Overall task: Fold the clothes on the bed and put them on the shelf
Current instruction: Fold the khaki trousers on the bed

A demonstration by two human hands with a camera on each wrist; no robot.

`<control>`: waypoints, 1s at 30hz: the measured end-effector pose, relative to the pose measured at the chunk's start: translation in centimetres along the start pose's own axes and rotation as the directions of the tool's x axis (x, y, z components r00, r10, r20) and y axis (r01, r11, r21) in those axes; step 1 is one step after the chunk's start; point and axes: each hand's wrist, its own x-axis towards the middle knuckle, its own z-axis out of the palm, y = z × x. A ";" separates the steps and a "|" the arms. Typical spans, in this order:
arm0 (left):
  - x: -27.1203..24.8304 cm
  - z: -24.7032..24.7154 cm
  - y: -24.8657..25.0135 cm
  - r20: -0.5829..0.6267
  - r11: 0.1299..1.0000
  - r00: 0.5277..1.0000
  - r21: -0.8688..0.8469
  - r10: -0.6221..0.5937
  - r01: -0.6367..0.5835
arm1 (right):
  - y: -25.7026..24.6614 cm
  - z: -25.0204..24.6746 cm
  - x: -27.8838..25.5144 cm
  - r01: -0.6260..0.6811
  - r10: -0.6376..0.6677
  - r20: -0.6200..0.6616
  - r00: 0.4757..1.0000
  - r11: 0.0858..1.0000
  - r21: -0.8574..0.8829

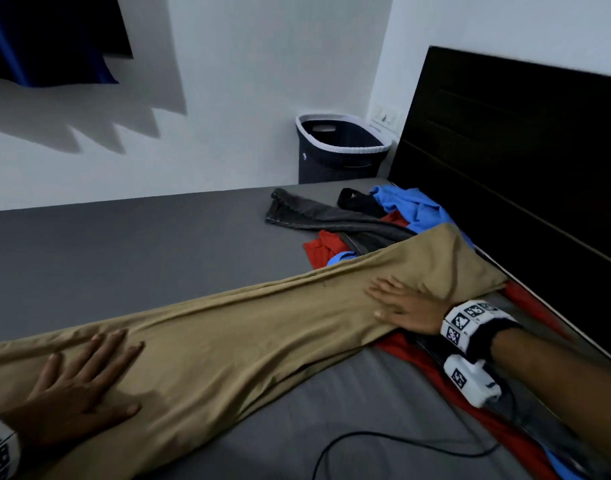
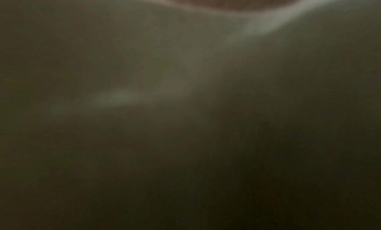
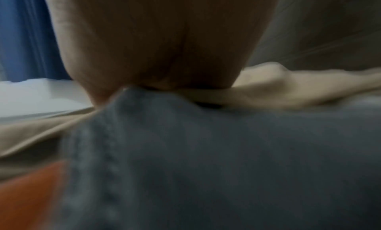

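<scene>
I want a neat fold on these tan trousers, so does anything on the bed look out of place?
Yes: the tan trousers lie with their upper end over the unfolded pile of clothes by the headboard, so that end rides up. A black cable also trails across the sheet. Both hands press flat.

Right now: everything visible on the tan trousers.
The tan trousers are plain matte woven cloth, laid long and diagonal across the grey bed, lightly creased. The left hand and right hand press flat on them. Their far end overlaps the red garment and blue garment.
</scene>
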 end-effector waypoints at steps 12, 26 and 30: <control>0.2 0.0 0.3 -0.007 0.999 1.000 0.032 -0.026 0.026 | 7.4 -0.5 2.9 -0.345 0.358 -0.013 0.934 0.910 0.230; 5.8 -10.7 16.4 -0.022 0.902 0.904 -0.064 0.427 -0.428 | -6.6 -0.8 2.3 0.290 -0.282 -0.225 0.933 0.957 0.003; 8.9 -7.3 22.8 0.022 0.838 0.842 -0.112 0.539 -0.534 | -10.4 0.7 5.1 0.438 -0.437 -0.093 0.895 0.899 -0.006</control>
